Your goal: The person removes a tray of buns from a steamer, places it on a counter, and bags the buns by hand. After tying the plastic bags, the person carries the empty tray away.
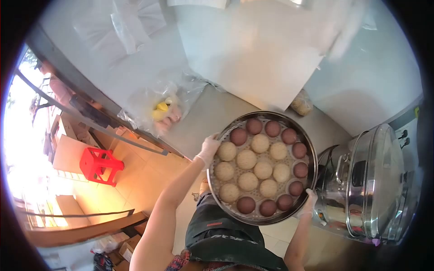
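A round metal steamer tray (313, 165) is held up in front of my body, over the dark apron (226, 239). On its perforated white liner sit several cream-coloured buns (247, 159), with several purple-brown buns (246, 205) around much of the edge. My left hand (210, 149), in a thin clear glove, is closed on the left rim. Also gloved, my right hand (309, 204) grips the lower right rim. The fingers beneath the tray are hidden on both sides.
A large shiny steamer pot (377, 180) stands close on the right. On the grey counter lie a clear plastic bag with yellow and pink items (163, 112) and another bag (301, 103). A red stool (100, 165) and a person (63, 92) are at left.
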Motion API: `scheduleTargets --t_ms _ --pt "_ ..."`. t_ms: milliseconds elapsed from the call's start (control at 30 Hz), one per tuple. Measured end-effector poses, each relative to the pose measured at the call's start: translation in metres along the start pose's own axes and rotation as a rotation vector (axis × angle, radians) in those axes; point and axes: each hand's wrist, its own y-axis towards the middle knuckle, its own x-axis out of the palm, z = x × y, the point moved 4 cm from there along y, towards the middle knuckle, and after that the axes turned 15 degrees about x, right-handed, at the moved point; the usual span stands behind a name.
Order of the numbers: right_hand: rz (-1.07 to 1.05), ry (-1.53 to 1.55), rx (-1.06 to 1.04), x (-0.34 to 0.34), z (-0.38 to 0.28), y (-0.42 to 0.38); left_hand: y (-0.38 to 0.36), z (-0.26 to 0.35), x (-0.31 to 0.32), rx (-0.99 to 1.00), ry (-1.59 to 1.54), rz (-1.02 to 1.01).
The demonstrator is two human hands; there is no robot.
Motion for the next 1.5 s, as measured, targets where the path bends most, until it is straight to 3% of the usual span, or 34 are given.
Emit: scheduleTargets --t_ms 100,200,300,400,500,533,567,633,700,767,867,967,1000,1133,1200,1333,1400,1433,1500 --pt "0.162 -0.135 -0.076 -0.028 0.023 0.056 0.017 0.035 -0.001 0.041 0.125 -0.158" --pt "0.390 -0.344 -0.091 -0.037 0.021 0.038 0.027 0.042 0.000 0.042 0.131 -0.310" --pt "1.099 -0.904 -0.143 0.049 -0.028 -0.058 0.030 0.049 -0.009 -0.080 -0.177 -0.419" --pt "0.843 -0.589 -0.562 0.114 -0.027 -0.107 0.036 0.037 -0.027 -0.194 -0.807 -0.314" --pt "0.369 -0.162 -0.389 0.176 0.000 -0.125 0.040 0.061 -0.056 -0.352 -1.441 -0.380" --pt "0.310 -0.142 -0.290 0.205 0.004 -0.137 0.037 0.073 -0.061 -0.356 -1.465 -0.351" --pt "0.248 -0.123 -0.193 0.235 0.006 -0.152 0.030 0.087 -0.065 -0.358 -1.490 -0.321" --pt "0.019 -0.372 -0.257 0.298 0.010 -0.184 0.020 0.103 -0.060 -0.328 -1.536 -0.302" --pt "-0.265 -0.667 -0.686 0.368 0.000 -0.234 0.009 0.112 -0.047 -0.256 -1.572 -0.300" --pt "-0.257 -0.715 -0.936 0.420 -0.018 -0.278 0.007 0.116 -0.033 -0.232 -1.559 -0.243" --pt "-0.317 -0.626 -0.624 0.435 0.005 -0.259 0.001 0.123 -0.027 -0.153 -1.514 -0.247" --pt "-0.660 -0.543 -0.435 0.431 0.003 -0.254 -0.006 0.125 -0.032 -0.079 -1.428 -0.254" --pt "-0.745 -0.619 -0.476 0.429 -0.001 -0.259 -0.006 0.126 -0.034 -0.058 -1.397 -0.257" --pt "-0.937 -0.554 -0.276 0.423 0.018 -0.260 -0.008 0.115 -0.030 -0.129 -1.263 -0.283" --pt "-0.904 -0.613 -0.291 0.421 0.024 -0.252 -0.009 0.108 -0.026 -0.198 -1.143 -0.280" --pt "-0.815 -0.706 -0.171 0.411 0.016 -0.239 0.005 0.106 -0.037 0.174 -0.487 -0.296" --pt "-0.682 -0.690 -0.264 0.407 0.005 -0.229 -0.002 0.128 -0.068 0.241 -0.228 -0.234" --pt "-0.618 -0.681 -0.312 0.408 0.000 -0.224 -0.010 0.128 -0.088 0.157 -0.215 -0.126" --pt "-0.512 -0.712 -0.734 0.435 -0.042 -0.228 -0.038 0.100 -0.132 0.044 -0.212 0.175"
